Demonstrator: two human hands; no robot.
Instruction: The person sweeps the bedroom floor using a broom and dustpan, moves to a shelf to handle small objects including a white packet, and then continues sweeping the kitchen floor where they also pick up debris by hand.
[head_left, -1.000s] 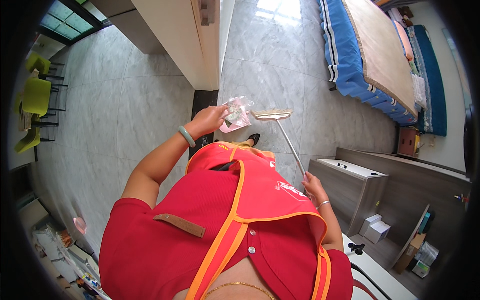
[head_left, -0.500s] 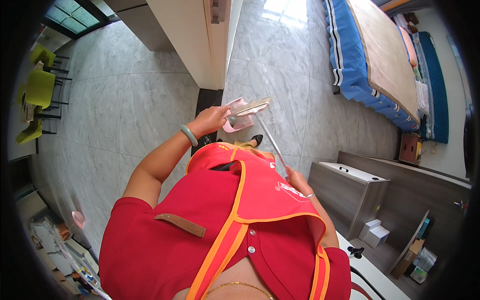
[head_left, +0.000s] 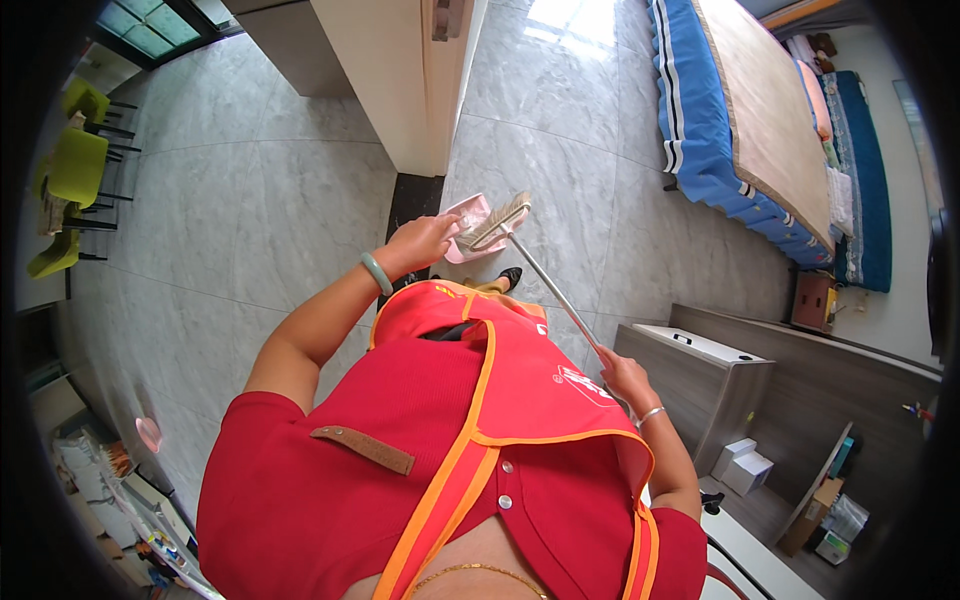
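My right hand (head_left: 625, 378) is closed round the handle of a broom (head_left: 548, 280), which slants up and to the left. Pale bristles on the broom head lie across the mouth of a pink dustpan (head_left: 466, 208). At the dustpan's left side is my left hand (head_left: 428, 242), its fingers closed; it appears to grip the dustpan, though the handle itself is hidden behind the hand. Whether the broom head touches the left fingertips I cannot tell.
A door frame (head_left: 425, 110) with a dark threshold (head_left: 415, 200) stands just beyond my left hand. A bed with a blue skirt (head_left: 690, 130) is at the far right, a grey wooden cabinet (head_left: 680, 385) at the near right. Green chairs (head_left: 78, 165) line the left.
My right hand has moved outward to the right along with the broom handle. The broom head has swung to a steeper slant and shifted left over the dustpan. My left hand has barely moved.
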